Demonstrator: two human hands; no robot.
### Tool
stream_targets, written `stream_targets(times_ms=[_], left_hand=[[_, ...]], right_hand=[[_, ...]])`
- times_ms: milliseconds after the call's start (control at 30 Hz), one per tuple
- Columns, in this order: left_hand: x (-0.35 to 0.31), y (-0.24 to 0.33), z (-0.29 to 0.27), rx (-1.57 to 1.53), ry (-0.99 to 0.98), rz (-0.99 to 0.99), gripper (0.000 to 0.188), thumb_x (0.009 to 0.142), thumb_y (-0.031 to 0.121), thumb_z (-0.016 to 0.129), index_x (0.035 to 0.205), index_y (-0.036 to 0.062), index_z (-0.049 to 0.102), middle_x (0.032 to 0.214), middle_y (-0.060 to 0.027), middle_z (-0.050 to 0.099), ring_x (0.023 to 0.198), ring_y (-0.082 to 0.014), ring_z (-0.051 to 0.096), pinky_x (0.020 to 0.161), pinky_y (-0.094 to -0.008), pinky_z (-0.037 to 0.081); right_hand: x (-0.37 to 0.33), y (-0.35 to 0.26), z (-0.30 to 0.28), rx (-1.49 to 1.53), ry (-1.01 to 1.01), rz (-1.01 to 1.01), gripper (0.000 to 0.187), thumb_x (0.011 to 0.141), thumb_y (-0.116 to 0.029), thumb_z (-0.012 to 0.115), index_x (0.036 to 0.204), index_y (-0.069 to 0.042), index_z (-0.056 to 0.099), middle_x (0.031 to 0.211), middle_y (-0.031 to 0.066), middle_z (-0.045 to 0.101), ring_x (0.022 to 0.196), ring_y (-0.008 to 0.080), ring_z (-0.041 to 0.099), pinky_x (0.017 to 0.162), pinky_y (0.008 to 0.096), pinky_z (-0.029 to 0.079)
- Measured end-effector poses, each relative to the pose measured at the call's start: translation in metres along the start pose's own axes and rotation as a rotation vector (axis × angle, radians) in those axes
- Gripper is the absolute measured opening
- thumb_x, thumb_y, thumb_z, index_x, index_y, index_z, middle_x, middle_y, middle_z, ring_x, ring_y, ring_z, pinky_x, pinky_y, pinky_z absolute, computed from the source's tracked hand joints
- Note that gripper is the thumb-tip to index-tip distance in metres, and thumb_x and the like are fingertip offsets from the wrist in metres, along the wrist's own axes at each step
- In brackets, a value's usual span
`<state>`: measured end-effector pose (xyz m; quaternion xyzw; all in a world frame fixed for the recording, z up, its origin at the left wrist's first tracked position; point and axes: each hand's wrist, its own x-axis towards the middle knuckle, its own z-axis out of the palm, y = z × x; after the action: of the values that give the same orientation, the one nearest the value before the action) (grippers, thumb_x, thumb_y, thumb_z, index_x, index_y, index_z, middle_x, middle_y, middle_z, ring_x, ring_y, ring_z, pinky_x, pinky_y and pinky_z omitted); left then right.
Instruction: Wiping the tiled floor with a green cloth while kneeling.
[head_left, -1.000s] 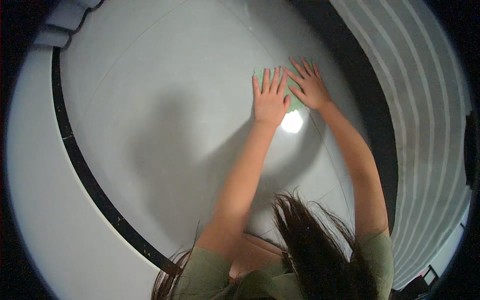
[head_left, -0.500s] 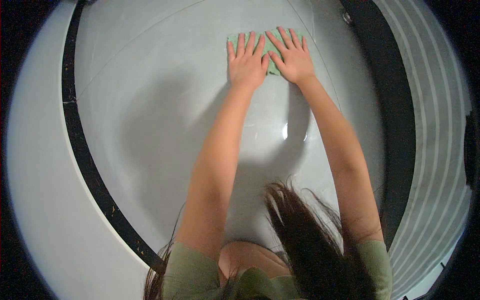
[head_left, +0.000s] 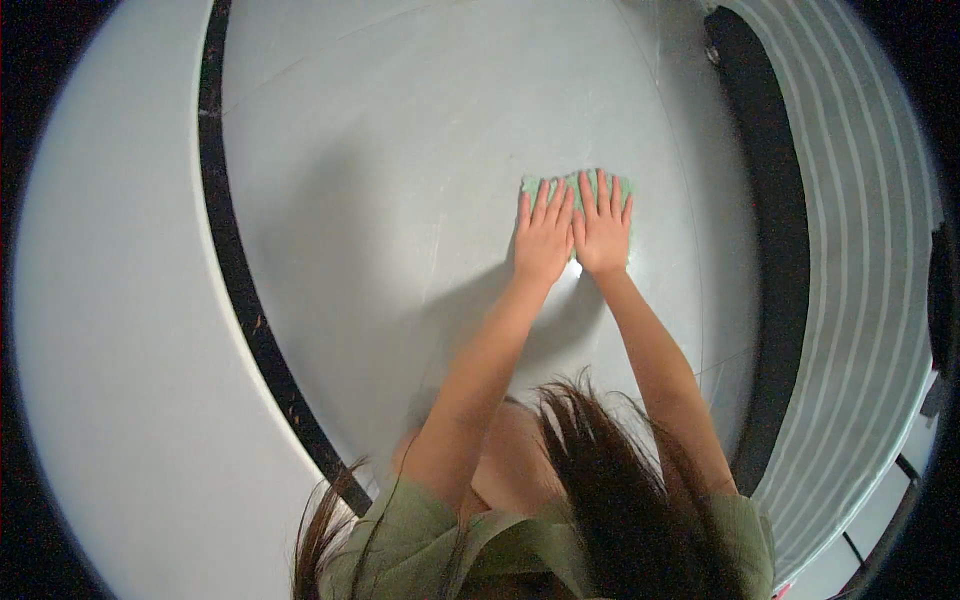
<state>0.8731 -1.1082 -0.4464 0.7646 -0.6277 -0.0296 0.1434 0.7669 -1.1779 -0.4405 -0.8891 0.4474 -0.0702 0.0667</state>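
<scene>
A thin light-green cloth (head_left: 575,186) lies flat on the glossy pale grey tiled floor (head_left: 470,110). Pressed palm-down on its left part is my left hand (head_left: 543,240), fingers stretched out. Beside it my right hand (head_left: 603,235) lies flat on the right part, fingers slightly spread. The hands almost touch at the thumbs, and only the cloth's far edge and side margins show around them. Both arms reach forward, bare below green short sleeves.
Along the left runs a black skirting strip (head_left: 232,250) below a white wall (head_left: 120,300). At the right stands a dark low edge (head_left: 780,250) beside pale striped fabric (head_left: 860,260). Long dark hair (head_left: 620,470) hangs in front of the lower part of the view.
Both hands and the cloth have come nearer to me. The hands are closer together, and my arms are drawn back. The whole view has also shifted a little.
</scene>
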Motion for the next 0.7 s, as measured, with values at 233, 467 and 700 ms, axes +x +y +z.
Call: stream_targets(times_ms=[233, 467, 700], left_hand=[[-0.114, -0.024, -0.034, -0.134, -0.101, -0.055, 0.057, 0.088, 0.027, 0.051, 0.142, 0.0142, 0.037, 0.148, -0.0061, 0.032, 0.137, -0.0315, 0.026, 0.111, -0.0564, 0.016], [-0.15, -0.018, 0.022, 0.048, 0.06, -0.005, 0.06, 0.089, 0.032, 0.051, 0.144, 0.0169, 0.033, 0.15, -0.004, 0.029, 0.139, -0.0313, 0.023, 0.11, -0.059, 0.014], [-0.134, 0.006, 0.04, 0.089, 0.097, 0.006, 0.056, 0.093, 0.037, 0.044, 0.145, 0.0203, 0.031, 0.151, -0.0018, 0.027, 0.139, -0.0305, 0.021, 0.11, -0.0591, 0.013]], right_hand=[[-0.079, -0.048, 0.001, 0.001, -0.115, -0.075, 0.056, 0.092, -0.043, 0.039, 0.145, -0.028, 0.03, 0.153, 0.0091, 0.021, 0.141, 0.037, 0.014, 0.112, 0.0589, 0.006], [-0.121, -0.035, 0.049, -0.032, 0.075, -0.118, 0.056, 0.092, -0.043, 0.04, 0.146, -0.032, 0.028, 0.153, 0.0078, 0.023, 0.14, 0.0361, 0.016, 0.11, 0.0602, 0.009], [-0.138, -0.017, 0.063, -0.12, 0.188, -0.024, 0.052, 0.094, -0.047, 0.032, 0.145, -0.035, 0.028, 0.153, 0.0057, 0.023, 0.14, 0.0353, 0.017, 0.11, 0.0606, 0.008]])
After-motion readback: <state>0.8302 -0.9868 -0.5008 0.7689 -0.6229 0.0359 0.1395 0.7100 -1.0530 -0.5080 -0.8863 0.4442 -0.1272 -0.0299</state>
